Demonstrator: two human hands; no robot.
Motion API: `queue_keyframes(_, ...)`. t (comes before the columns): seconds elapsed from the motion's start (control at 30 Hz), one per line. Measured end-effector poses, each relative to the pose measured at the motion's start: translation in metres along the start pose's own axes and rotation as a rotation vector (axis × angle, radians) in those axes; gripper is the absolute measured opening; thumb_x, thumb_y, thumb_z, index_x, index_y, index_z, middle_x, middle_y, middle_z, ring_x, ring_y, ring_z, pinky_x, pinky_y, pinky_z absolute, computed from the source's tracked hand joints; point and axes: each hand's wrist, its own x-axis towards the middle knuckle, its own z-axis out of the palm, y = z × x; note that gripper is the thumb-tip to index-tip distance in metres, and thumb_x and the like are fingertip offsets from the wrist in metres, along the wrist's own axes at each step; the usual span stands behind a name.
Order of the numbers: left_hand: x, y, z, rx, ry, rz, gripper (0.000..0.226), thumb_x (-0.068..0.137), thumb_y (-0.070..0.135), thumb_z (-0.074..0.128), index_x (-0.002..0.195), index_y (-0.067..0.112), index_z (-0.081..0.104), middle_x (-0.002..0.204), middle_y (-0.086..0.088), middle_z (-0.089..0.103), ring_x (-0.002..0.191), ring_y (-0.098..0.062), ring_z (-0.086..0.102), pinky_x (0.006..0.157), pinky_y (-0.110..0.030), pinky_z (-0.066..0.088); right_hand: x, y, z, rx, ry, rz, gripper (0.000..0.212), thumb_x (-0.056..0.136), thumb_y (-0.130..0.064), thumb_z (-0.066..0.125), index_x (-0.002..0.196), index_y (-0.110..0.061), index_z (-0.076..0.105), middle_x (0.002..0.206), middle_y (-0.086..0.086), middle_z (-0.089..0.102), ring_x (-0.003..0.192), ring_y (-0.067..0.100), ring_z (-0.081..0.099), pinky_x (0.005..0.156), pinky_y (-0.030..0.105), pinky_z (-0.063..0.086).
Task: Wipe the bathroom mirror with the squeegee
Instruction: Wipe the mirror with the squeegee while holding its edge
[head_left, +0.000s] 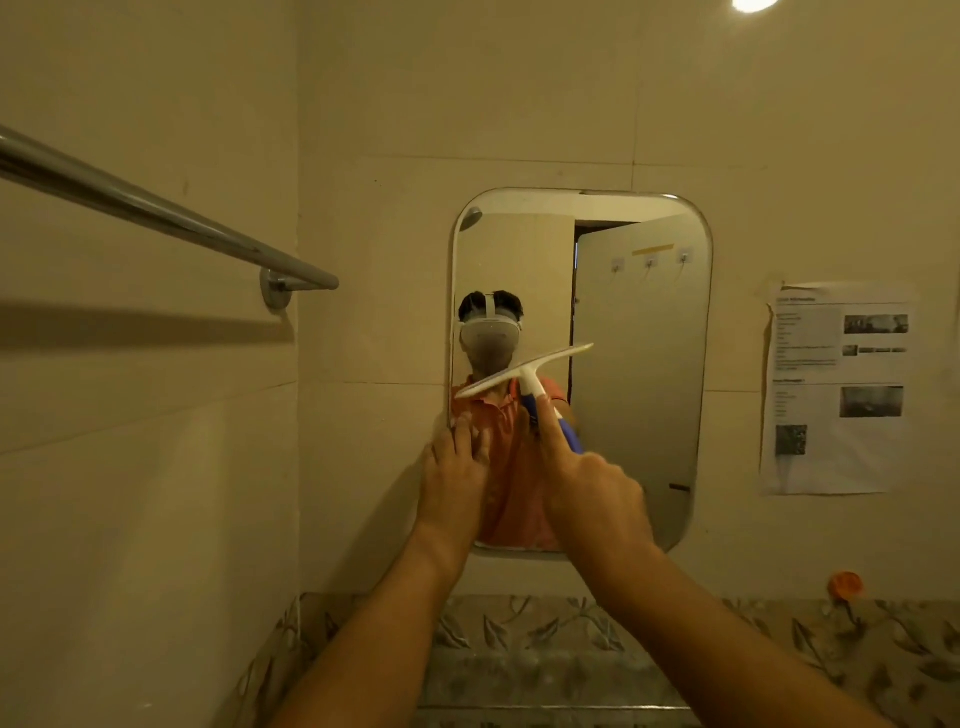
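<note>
1. My right hand (592, 488) is clamped round the blue handle of the squeegee (524, 371), with the forefinger laid straight up the white neck.
2. My left hand (457, 467) lies flat with its fingers straight against the lower left edge of the mirror (644, 364), and it holds nothing.
3. The squeegee sits over the left-middle of the glass, just above both hands. I cannot tell whether its rubber edge is touching the mirror.
4. The blade's long axis runs on a slant. Its low end is at the mirror's left edge and its high end reaches up toward the middle. The handle points down and to the right, back toward my wrist.
5. To wipe well, I judge that I should press evenly through that forefinger so the whole edge meets the glass, not just one tip.
6. I would hold one steady angle and draw the blade in a single unbroken pass, since a wobble is likely to leave streaks.
7. Each pass should overlap the one beside it, starting at the top edge and working down.
8. My left fingers on the glass may leave smears, so they are better placed on the wall beside the mirror.
</note>
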Motion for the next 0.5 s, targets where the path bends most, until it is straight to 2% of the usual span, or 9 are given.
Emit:
queue_keyframes(0.07, 0.001, 0.003, -0.003, 0.024, 0.022, -0.024, 0.072, 0.095, 0.035, 0.066, 0.155, 0.011, 0.031, 0.156, -0.023, 0.031, 0.14, -0.04, 0.037, 0.112, -0.047, 0.039, -0.008, 0.001, -0.001, -0.007, -0.039, 0.009, 0.086, 0.107, -0.023, 0.047, 0.158, -0.037, -0.021, 0.092, 0.007, 0.047, 0.064, 0.013, 0.052, 0.052, 0.027, 0.045)
queue_keyframes(0.17, 0.002, 0.008, -0.006, 0.026, -0.012, -0.015, 0.065, 0.1, 0.031, 0.058, 0.154, 0.006, 0.031, 0.153, -0.026, 0.035, 0.137, -0.04, 0.041, 0.109, -0.045, 0.041, -0.009, -0.002, -0.019, 0.01, -0.064, -0.028, 0.082, 0.107, -0.027, 0.044, 0.159, -0.035, -0.018, 0.093, 0.008, 0.049, 0.061, 0.012, 0.047, 0.049, 0.026, 0.04)
queue_keyframes(0.2, 0.004, 0.009, -0.008, 0.02, -0.011, -0.011, 0.063, 0.099, 0.028, 0.058, 0.153, 0.006, 0.035, 0.151, -0.026, 0.038, 0.134, -0.04, 0.045, 0.106, -0.044, 0.043, -0.005, -0.003, -0.027, 0.032, -0.032, -0.047, 0.078, 0.107, -0.028, 0.042, 0.16, -0.035, -0.014, 0.095, 0.01, 0.053, 0.059, 0.012, 0.046, 0.048, 0.026, 0.038)
queue_keyframes(0.27, 0.007, 0.01, -0.006, 0.042, 0.004, 0.011, 0.053, 0.091, 0.021, 0.067, 0.141, 0.007, 0.055, 0.138, -0.027, 0.053, 0.117, -0.039, 0.058, 0.091, -0.041, 0.053, 0.009, -0.003, -0.047, 0.09, 0.105, -0.104, 0.067, 0.109, -0.035, 0.035, 0.16, -0.039, -0.007, 0.093, 0.009, 0.061, 0.054, 0.01, 0.045, 0.045, 0.024, 0.036)
queue_keyframes(0.33, 0.011, 0.01, 0.003, 0.108, 0.043, 0.028, 0.042, 0.082, 0.013, 0.077, 0.123, 0.005, 0.07, 0.125, -0.027, 0.061, 0.103, -0.039, 0.063, 0.079, -0.04, 0.057, 0.032, -0.002, -0.074, 0.177, 0.223, -0.151, 0.06, 0.11, -0.043, 0.027, 0.16, -0.041, -0.005, 0.073, 0.003, 0.058, 0.046, 0.008, 0.045, 0.04, 0.022, 0.037)
queue_keyframes(0.4, 0.013, 0.009, 0.006, 0.129, 0.053, 0.012, 0.035, 0.082, 0.012, 0.077, 0.116, 0.006, 0.073, 0.121, -0.027, 0.064, 0.1, -0.039, 0.065, 0.078, -0.041, 0.057, 0.059, -0.003, -0.103, 0.211, 0.315, -0.186, 0.058, 0.109, -0.045, 0.022, 0.161, -0.038, -0.004, 0.063, 0.003, 0.057, 0.043, 0.012, 0.048, 0.04, 0.027, 0.045)
queue_keyframes(0.5, 0.012, 0.01, 0.006, 0.138, 0.033, -0.001, 0.036, 0.079, 0.016, 0.079, 0.113, 0.006, 0.075, 0.12, -0.026, 0.064, 0.1, -0.04, 0.065, 0.079, -0.042, 0.056, 0.092, -0.013, -0.14, 0.139, 0.372, -0.203, 0.061, 0.111, -0.037, 0.027, 0.161, -0.035, -0.006, 0.065, 0.009, 0.058, 0.048, 0.021, 0.055, 0.044, 0.038, 0.051)
